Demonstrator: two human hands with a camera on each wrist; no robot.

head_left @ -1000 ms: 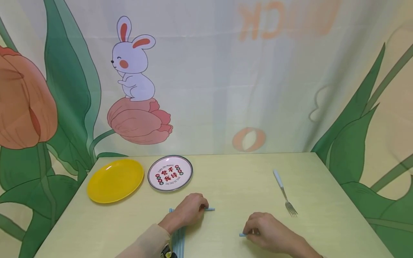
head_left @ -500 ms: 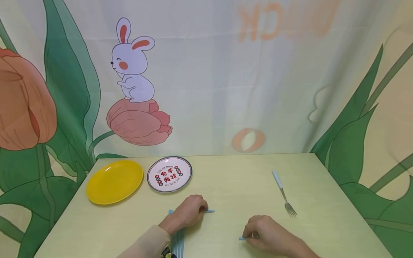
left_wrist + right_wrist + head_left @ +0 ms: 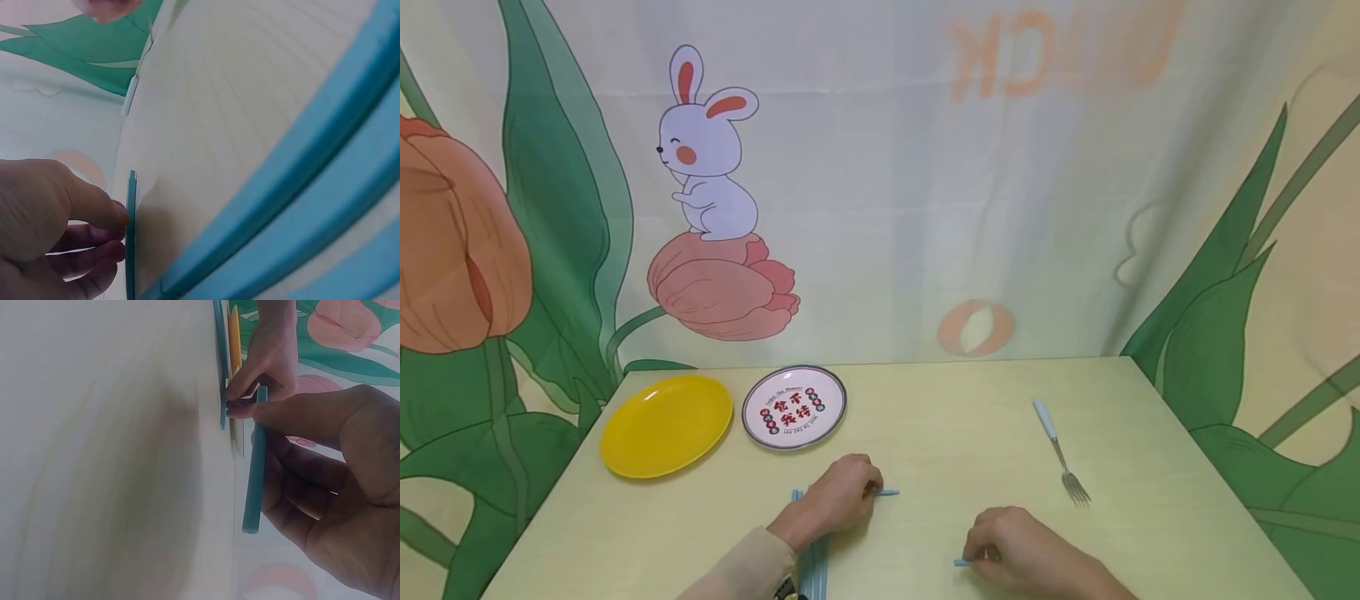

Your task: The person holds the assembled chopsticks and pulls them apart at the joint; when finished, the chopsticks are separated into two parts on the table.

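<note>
My left hand (image 3: 842,493) pinches a slim blue stick (image 3: 131,231) between thumb and fingertips, low over the table. Its end pokes out to the right of the fingers in the head view. Under the left forearm lie several longer blue sticks (image 3: 814,571), side by side and partly covered by the wrist and sleeve. To the right, my right hand (image 3: 1021,546) holds a short blue stick (image 3: 255,465) with thumb and curled fingers. Only the tip of this stick shows in the head view, and its shadow falls on the tabletop in the right wrist view.
A yellow plate (image 3: 666,427) sits at the back left of the pale table (image 3: 925,425). Beside it is a white plate (image 3: 795,408) with red characters. A fork (image 3: 1060,454) with a pale handle lies on the right. Behind hangs a printed curtain (image 3: 865,208).
The right hand has come slightly nearer to the person with its stick. The left hand keeps its place and its grip. The whole head view has shifted a little.
</note>
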